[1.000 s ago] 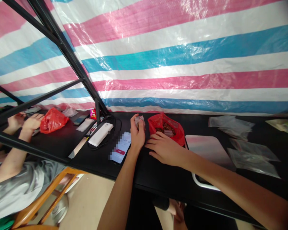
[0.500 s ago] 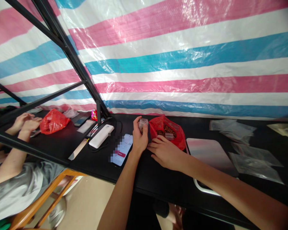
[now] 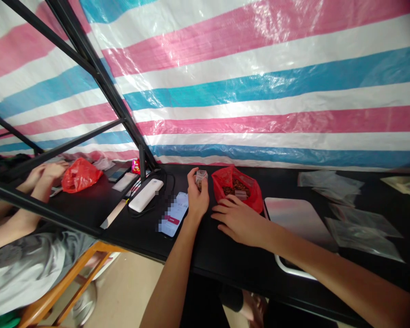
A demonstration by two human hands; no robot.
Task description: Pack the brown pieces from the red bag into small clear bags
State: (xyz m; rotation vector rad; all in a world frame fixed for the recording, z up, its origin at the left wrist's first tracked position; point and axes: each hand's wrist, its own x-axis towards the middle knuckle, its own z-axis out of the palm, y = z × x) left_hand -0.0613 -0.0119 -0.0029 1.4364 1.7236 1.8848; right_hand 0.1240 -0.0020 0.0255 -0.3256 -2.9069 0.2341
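My left hand point(image 3: 198, 200) is closed round a small clear plastic bag point(image 3: 201, 174), its open mouth upward and something brown low inside. Just right of it lies an opened red plastic bag point(image 3: 256, 193) full of small brown pieces point(image 3: 239, 184), perhaps beans or nuts. A small clear scoop-like piece point(image 3: 241, 195) rests on them. My right hand point(image 3: 235, 218) is at the near edge of the red bag, palm down, fingers apart with nothing visible in them. Whether its fingertips touch the bag or the table I cannot tell.
A silver-topped scale point(image 3: 297, 218) is under my right forearm. Flat clear bags point(image 3: 365, 232) lie to the right. A phone point(image 3: 174, 216) and a white power bank point(image 3: 146, 195) are on the left. Beyond a black frame bar point(image 3: 119, 107), another person's hands point(image 3: 49, 173) work near a red bag point(image 3: 82, 176).
My right hand has shifted slightly and its fingers have spread more. My left hand still holds the small bag, with only a slight shift. The view has moved a little.
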